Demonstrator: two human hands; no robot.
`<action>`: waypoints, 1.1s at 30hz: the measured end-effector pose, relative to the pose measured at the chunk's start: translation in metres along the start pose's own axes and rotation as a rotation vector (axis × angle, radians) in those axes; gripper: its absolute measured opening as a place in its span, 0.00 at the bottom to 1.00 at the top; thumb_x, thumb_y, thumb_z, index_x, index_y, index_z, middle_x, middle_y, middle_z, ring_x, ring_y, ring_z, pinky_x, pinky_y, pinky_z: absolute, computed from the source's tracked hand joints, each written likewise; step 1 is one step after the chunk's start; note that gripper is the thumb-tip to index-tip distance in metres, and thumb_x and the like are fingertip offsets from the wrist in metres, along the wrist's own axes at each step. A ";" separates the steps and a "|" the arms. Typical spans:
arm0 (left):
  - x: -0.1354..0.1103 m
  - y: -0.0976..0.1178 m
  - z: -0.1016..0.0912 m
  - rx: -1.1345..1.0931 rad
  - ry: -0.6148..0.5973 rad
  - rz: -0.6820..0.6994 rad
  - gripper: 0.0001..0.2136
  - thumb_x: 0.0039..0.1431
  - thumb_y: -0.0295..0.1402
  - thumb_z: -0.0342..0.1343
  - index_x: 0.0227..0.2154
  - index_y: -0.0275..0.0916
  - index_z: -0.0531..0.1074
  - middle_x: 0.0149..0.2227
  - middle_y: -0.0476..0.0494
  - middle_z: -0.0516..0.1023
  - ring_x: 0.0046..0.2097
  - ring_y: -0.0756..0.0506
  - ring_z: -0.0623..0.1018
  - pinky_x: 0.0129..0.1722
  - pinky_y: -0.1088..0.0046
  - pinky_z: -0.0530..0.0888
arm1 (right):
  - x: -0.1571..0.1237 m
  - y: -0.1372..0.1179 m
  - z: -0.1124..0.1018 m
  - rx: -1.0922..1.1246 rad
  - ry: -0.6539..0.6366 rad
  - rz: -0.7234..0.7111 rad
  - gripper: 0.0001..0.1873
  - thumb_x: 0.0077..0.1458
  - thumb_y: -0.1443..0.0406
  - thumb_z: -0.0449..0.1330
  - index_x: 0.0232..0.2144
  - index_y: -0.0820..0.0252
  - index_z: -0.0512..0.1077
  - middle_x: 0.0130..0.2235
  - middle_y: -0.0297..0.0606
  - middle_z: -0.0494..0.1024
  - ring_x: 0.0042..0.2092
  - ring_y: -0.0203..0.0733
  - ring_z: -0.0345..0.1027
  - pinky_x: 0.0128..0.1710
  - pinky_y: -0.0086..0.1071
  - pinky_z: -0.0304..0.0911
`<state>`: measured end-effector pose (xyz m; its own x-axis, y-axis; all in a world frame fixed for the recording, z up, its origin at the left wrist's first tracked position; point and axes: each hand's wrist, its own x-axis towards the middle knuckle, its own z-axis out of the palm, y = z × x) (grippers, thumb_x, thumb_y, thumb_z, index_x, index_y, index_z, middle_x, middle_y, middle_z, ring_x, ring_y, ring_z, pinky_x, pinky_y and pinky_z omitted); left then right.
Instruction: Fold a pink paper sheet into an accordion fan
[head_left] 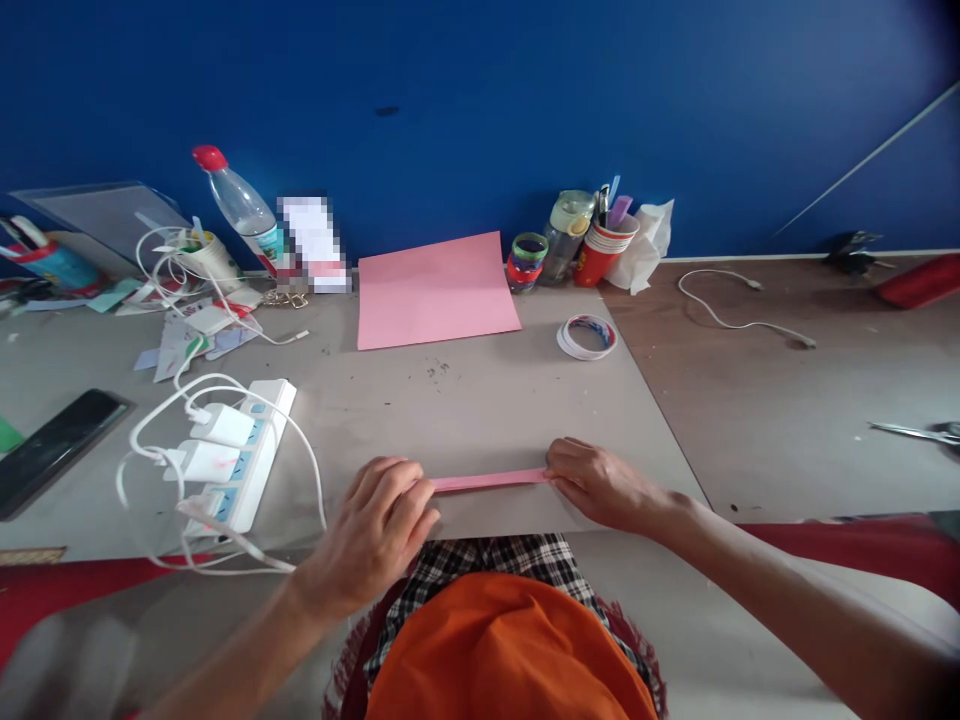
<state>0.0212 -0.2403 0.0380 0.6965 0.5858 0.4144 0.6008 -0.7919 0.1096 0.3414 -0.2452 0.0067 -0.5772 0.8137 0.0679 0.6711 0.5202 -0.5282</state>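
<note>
A narrow folded strip of pink paper (487, 481) lies flat near the front edge of a grey board (465, 400). My left hand (375, 530) presses its fingers together on the strip's left end. My right hand (600, 485) pinches the right end against the board. Further back on the board rests a larger pink paper sheet (435, 290).
A white power strip (247, 450) with plugged chargers and looping cables sits at left, beside a black phone (56, 445). A tape ring (587, 336), tape rolls (527, 260), a red cup (604, 250) of tools, a plastic bottle (240, 205) and paper scraps line the back. Scissors (919, 432) lie far right.
</note>
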 end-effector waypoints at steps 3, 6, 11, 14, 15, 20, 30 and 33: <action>0.005 0.002 0.015 0.014 -0.163 -0.049 0.20 0.57 0.34 0.57 0.51 0.37 0.62 0.50 0.35 0.68 0.53 0.37 0.68 0.52 0.57 0.68 | 0.001 0.000 -0.001 -0.008 -0.024 0.011 0.11 0.59 0.71 0.48 0.27 0.59 0.66 0.30 0.39 0.68 0.33 0.39 0.61 0.33 0.32 0.59; 0.004 -0.001 0.028 0.038 -0.295 -0.104 0.21 0.56 0.35 0.58 0.51 0.36 0.63 0.49 0.35 0.69 0.51 0.37 0.70 0.48 0.58 0.70 | 0.002 0.001 -0.002 0.003 -0.031 0.025 0.10 0.58 0.73 0.49 0.27 0.60 0.67 0.30 0.39 0.69 0.34 0.39 0.62 0.33 0.32 0.60; 0.006 -0.002 0.029 0.065 -0.384 -0.156 0.07 0.56 0.25 0.53 0.38 0.38 0.68 0.39 0.42 0.71 0.40 0.42 0.71 0.39 0.63 0.71 | 0.002 0.002 -0.010 0.061 -0.066 0.059 0.06 0.54 0.72 0.54 0.32 0.61 0.71 0.34 0.40 0.72 0.37 0.40 0.66 0.37 0.33 0.63; 0.004 -0.004 0.027 0.018 -0.374 -0.178 0.06 0.58 0.23 0.49 0.34 0.39 0.68 0.35 0.44 0.70 0.38 0.43 0.71 0.38 0.65 0.71 | -0.001 0.002 -0.019 0.157 -0.018 0.100 0.09 0.52 0.70 0.58 0.38 0.60 0.72 0.38 0.41 0.72 0.38 0.39 0.66 0.38 0.32 0.64; 0.003 -0.006 0.028 -0.012 -0.360 -0.196 0.07 0.58 0.23 0.48 0.34 0.39 0.68 0.35 0.44 0.70 0.38 0.43 0.71 0.37 0.65 0.71 | -0.002 0.003 -0.022 0.197 0.019 0.126 0.10 0.53 0.69 0.58 0.39 0.60 0.72 0.38 0.41 0.72 0.37 0.39 0.66 0.38 0.32 0.64; -0.001 -0.017 0.029 -0.300 -0.294 -0.445 0.08 0.63 0.32 0.44 0.38 0.40 0.67 0.36 0.42 0.73 0.40 0.42 0.73 0.38 0.65 0.70 | -0.007 0.010 -0.034 0.484 0.221 0.333 0.17 0.56 0.59 0.56 0.47 0.60 0.69 0.37 0.39 0.71 0.38 0.38 0.65 0.39 0.33 0.63; 0.043 -0.008 0.038 -1.257 -0.236 -0.861 0.21 0.53 0.54 0.53 0.29 0.38 0.64 0.28 0.49 0.69 0.27 0.51 0.70 0.27 0.73 0.69 | 0.033 -0.013 -0.031 0.931 0.262 0.436 0.24 0.54 0.52 0.56 0.47 0.63 0.68 0.32 0.34 0.69 0.33 0.36 0.63 0.37 0.33 0.60; 0.053 -0.003 0.043 -1.358 -0.216 -0.894 0.22 0.51 0.54 0.56 0.29 0.37 0.64 0.27 0.51 0.67 0.25 0.53 0.67 0.25 0.75 0.66 | 0.058 -0.023 -0.021 0.972 0.297 0.427 0.26 0.53 0.52 0.57 0.48 0.64 0.66 0.31 0.32 0.68 0.31 0.34 0.63 0.34 0.32 0.61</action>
<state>0.0733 -0.1999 0.0204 0.4463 0.8333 -0.3262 0.1354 0.2974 0.9451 0.3023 -0.2040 0.0405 -0.1629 0.9756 -0.1473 0.0611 -0.1390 -0.9884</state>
